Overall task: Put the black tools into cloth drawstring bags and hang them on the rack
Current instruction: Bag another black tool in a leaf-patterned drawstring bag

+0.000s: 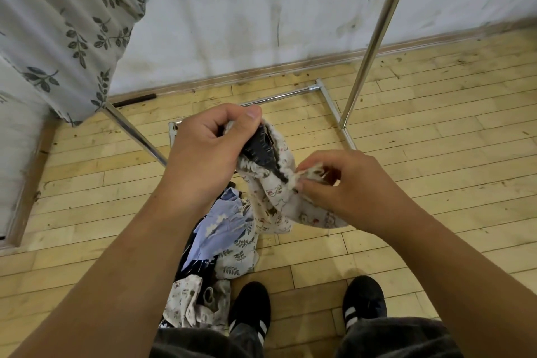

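The drawstring bag (276, 197) is held between the left hand (200, 148) and the right hand (343, 186), above the floor (436, 154), with the tool (261, 148) in its mouth, seemingly only partway inside. Below the hands a pile of bags (215, 247) lies on the floor, just left of the left shoe (250, 308). Behind the hands stands the rack (374, 38), its upright to the right and its base bar (279, 97) near the wall (261, 9), with a hanging cloth (66, 32) at far left.

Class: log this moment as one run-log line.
black tool: in printed bag mouth | left hand: grips bag mouth | right hand: pinches bag edge | bag: not yet hung
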The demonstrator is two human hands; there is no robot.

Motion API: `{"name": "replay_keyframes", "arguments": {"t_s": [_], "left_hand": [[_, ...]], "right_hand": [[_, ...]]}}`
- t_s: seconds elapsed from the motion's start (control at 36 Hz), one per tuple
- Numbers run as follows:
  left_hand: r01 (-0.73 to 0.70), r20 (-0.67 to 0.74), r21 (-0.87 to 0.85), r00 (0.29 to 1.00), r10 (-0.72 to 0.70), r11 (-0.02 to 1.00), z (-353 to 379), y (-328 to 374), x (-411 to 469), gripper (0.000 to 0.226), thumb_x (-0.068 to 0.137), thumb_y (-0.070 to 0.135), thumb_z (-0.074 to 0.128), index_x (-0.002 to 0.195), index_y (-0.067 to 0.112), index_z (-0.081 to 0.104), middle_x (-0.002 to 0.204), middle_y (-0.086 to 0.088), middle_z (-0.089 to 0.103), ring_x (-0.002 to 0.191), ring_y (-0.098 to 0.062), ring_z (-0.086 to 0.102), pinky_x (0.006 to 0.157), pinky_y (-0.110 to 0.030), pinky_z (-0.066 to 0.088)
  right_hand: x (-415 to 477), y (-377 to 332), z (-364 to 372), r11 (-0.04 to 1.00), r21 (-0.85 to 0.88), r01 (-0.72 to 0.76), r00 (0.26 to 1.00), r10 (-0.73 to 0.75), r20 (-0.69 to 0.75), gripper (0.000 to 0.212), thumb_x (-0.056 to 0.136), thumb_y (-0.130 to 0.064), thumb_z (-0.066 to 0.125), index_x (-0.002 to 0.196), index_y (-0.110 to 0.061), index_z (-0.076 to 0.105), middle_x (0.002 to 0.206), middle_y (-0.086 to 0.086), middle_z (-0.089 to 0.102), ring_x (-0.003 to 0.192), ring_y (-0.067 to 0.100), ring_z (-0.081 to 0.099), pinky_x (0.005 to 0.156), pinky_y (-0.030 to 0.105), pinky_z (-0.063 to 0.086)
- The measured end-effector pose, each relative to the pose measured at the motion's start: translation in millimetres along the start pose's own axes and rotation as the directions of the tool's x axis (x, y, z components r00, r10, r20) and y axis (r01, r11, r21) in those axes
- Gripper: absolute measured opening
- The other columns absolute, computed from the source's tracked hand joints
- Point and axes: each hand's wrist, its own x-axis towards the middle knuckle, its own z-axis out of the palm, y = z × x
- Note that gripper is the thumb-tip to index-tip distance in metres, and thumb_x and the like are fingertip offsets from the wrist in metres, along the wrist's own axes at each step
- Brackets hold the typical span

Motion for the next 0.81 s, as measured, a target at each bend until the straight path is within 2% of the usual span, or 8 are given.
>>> {"name": "replay_keyframes", "arguments": {"t_s": [0.11, 0.25, 0.36, 0.42, 0.47, 0.53, 0.64, 0.81], "left_hand": [[-0.028, 0.019, 0.089, 0.999, 0.027, 0.996, -0.3, -2.2, 0.7, 0.022, 0.096, 0.044, 0.068, 0.086, 0.029, 0.08, 0.093, -0.011, 0.078, 0.082, -0.029, 0.072, 0.081, -0.039, 0.059], [-0.029, 0.118, 0.211, 0.993, 0.004, 0.977, 1.9, -5.2, 1.1, 0.022, 0.095, 0.05, 0.066, 0.088, 0.034, 0.079, 0.103, -0.025, 0.073, 0.091, -0.047, 0.068, 0.084, -0.057, 0.058], [-0.037, 0.176, 0.29, 0.984, -0.015, 0.956, 4.5, -12.1, 2.6, 0.028, 0.097, 0.049, 0.064, 0.086, 0.028, 0.079, 0.062, -0.011, 0.057, 0.054, -0.03, 0.048, 0.058, -0.027, 0.04], [-0.047, 0.19, 0.338, 0.982, -0.019, 0.94, 4.4, -17.0, 3.0, 0.029, 0.099, 0.046, 0.062, 0.087, 0.025, 0.078, 0.052, 0.005, 0.037, 0.045, -0.009, 0.03, 0.048, -0.018, 0.027], [-0.043, 0.203, 0.376, 0.979, -0.037, 0.926, 4.9, -21.5, 3.7, 0.028, 0.099, 0.044, 0.062, 0.088, 0.024, 0.078, 0.048, 0.01, 0.034, 0.041, -0.008, 0.03, 0.043, -0.016, 0.024], [-0.041, 0.215, 0.412, 0.975, -0.054, 0.91, 8.1, -24.9, 4.1, 0.025, 0.099, 0.044, 0.064, 0.089, 0.026, 0.078, 0.046, 0.012, 0.04, 0.041, -0.006, 0.036, 0.043, -0.015, 0.028], [-0.054, 0.227, 0.481, 0.972, -0.065, 0.875, 22.0, -28.9, 2.9, 0.021, 0.095, 0.049, 0.068, 0.089, 0.031, 0.078, 0.063, 0.014, 0.063, 0.055, 0.001, 0.054, 0.049, -0.011, 0.035], [-0.052, 0.221, 0.415, 0.974, -0.045, 0.908, 26.0, -30.5, 3.5, 0.022, 0.096, 0.047, 0.067, 0.086, 0.031, 0.077, 0.044, 0.018, 0.044, 0.042, -0.002, 0.041, 0.044, -0.012, 0.032]], "right_hand": [[0.9, -3.5, -7.4, 0.996, 0.083, -0.019, 0.995, 0.027, -0.1, 0.017, 0.093, -0.039, 0.067, 0.085, -0.03, 0.079, 0.071, -0.005, 0.073, 0.06, 0.008, 0.063, 0.059, 0.029, 0.056], [-0.9, 0.9, -5.7, 0.998, -0.038, -0.041, 0.978, 0.032, -0.206, 0.025, 0.096, -0.039, 0.066, 0.084, -0.023, 0.081, 0.075, 0.002, 0.076, 0.072, 0.017, 0.071, 0.067, 0.037, 0.057], [-0.2, -3.1, -4.4, 0.984, -0.164, -0.069, 0.95, 0.014, -0.311, 0.026, 0.094, -0.037, 0.068, 0.08, -0.019, 0.081, 0.076, -0.009, 0.075, 0.084, -0.002, 0.066, 0.068, 0.006, 0.048], [1.1, -6.4, -8.2, 0.985, -0.143, -0.099, 0.942, 0.047, -0.334, 0.028, 0.095, -0.034, 0.067, 0.079, -0.016, 0.08, 0.073, -0.005, 0.075, 0.078, 0.001, 0.066, 0.065, 0.007, 0.046], [0.7, -9.7, -12.1, 0.992, 0.032, -0.119, 0.95, 0.123, -0.288, 0.028, 0.097, -0.034, 0.064, 0.078, -0.021, 0.079, 0.069, -0.006, 0.073, 0.066, 0.001, 0.064, 0.059, 0.011, 0.046], [0.3, -15.5, -14.9, 0.959, 0.257, -0.116, 0.961, 0.174, -0.213, 0.031, 0.099, -0.034, 0.06, 0.078, -0.019, 0.077, 0.076, 0.0, 0.075, 0.073, 0.008, 0.069, 0.076, 0.03, 0.059], [-1.6, -28.4, -12.9, 0.721, 0.682, -0.127, 0.983, 0.183, -0.01, 0.032, 0.106, -0.021, 0.051, 0.085, -0.004, 0.068, 0.068, 0.004, 0.064, 0.07, 0.016, 0.067, 0.09, 0.042, 0.062], [0.2, -17.0, -14.7, 0.811, 0.507, -0.291, 0.947, 0.319, 0.033, 0.015, 0.1, -0.031, 0.062, 0.102, -0.02, 0.071, 0.078, 0.0, 0.05, 0.063, 0.012, 0.046, 0.054, 0.027, 0.043]]}}
